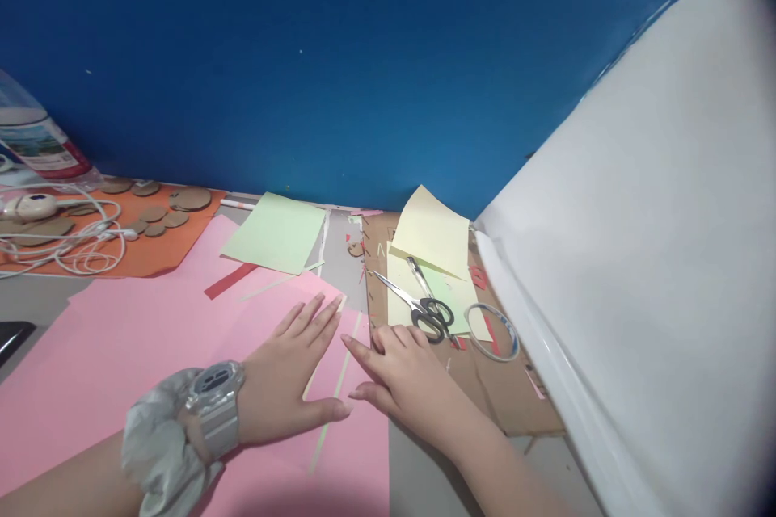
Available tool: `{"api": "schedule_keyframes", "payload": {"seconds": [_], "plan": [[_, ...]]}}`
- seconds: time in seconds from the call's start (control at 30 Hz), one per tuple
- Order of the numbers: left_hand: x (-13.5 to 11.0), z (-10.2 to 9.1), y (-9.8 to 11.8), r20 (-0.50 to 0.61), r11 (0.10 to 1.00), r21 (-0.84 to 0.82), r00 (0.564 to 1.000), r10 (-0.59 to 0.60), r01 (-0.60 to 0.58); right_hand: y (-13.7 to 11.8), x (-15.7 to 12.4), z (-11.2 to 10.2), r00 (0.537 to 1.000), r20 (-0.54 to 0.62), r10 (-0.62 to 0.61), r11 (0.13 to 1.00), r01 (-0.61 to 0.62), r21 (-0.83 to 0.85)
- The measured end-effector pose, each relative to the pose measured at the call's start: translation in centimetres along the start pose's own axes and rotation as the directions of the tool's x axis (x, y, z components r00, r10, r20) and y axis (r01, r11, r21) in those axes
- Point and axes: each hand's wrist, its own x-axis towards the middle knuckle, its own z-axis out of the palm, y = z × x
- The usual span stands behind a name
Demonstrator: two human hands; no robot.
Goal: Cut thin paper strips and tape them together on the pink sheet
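Note:
My left hand (297,376) lies flat on a large pink paper sheet (121,347), fingers stretched out and together, thumb out to the right. A grey watch (215,400) and a grey scrunchie sit on that wrist. My right hand (403,376) rests at the pink sheet's right edge, index finger pointing left onto the paper, other fingers curled; nothing shows in it. A thin pale paper strip (331,408) lies on the pink sheet between the hands. Open scissors (421,305) lie just beyond my right hand on pale yellow paper (433,238).
A green sheet (276,233) lies behind the pink paper. A tape ring (492,331) sits on brown cardboard (515,400). Far left: orange sheet with cardboard discs (182,202), white earphone cable (66,246), a bottle (36,141). A white surface (655,258) rises on the right; blue wall behind.

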Motion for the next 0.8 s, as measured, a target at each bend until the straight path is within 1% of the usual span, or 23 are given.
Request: {"api": "schedule_keyframes", "payload": {"seconds": [0.07, 0.13, 0.2, 0.27, 0.4, 0.5, 0.63, 0.73, 0.8], "plan": [[-0.2, -0.3, 0.1, 0.045, 1.000, -0.028, 0.999, 0.005, -0.004, 0.1, 0.0, 0.0, 1.000, 0.013, -0.009, 1.000, 0.009, -0.002], [-0.3, -0.8, -0.2, 0.077, 0.998, -0.054, 0.996, 0.038, -0.033, 0.3, -0.1, -0.1, 1.000, 0.014, -0.012, 1.000, 0.012, 0.006], [-0.2, -1.3, -0.8, 0.062, 0.998, -0.040, 0.996, 0.057, -0.054, 0.5, -0.2, -0.2, 1.000, 0.004, 0.000, 1.000, 0.000, 0.018], [0.1, -1.6, -1.6, 0.027, 0.999, 0.012, 0.999, 0.046, -0.046, 0.6, -0.4, -0.3, 1.000, -0.005, 0.017, 1.000, -0.017, 0.026], [0.7, -1.4, -2.6, -0.009, 0.995, 0.070, 0.998, 0.066, -0.065, 0.7, -0.5, -0.3, 1.000, -0.007, 0.024, 0.999, -0.024, 0.030], [0.8, -1.0, -2.3, -0.002, 0.992, 0.079, 0.995, 0.097, -0.096, 0.7, -0.4, -0.1, 1.000, -0.006, 0.017, 1.000, -0.017, 0.023], [0.8, -0.6, -1.6, -0.031, 0.991, 0.082, 0.994, 0.105, -0.102, 0.8, -0.3, 0.1, 1.000, 0.001, 0.010, 1.000, -0.010, 0.020], [0.7, -0.4, -1.5, -0.057, 0.991, 0.089, 0.993, 0.107, -0.102, 0.8, -0.3, 0.1, 1.000, 0.011, 0.008, 1.000, -0.009, 0.020], [0.8, -0.4, -1.7, -0.052, 0.989, 0.094, 0.992, 0.118, -0.113, 0.8, -0.3, 0.0, 1.000, 0.018, 0.007, 1.000, -0.007, 0.017]]}}
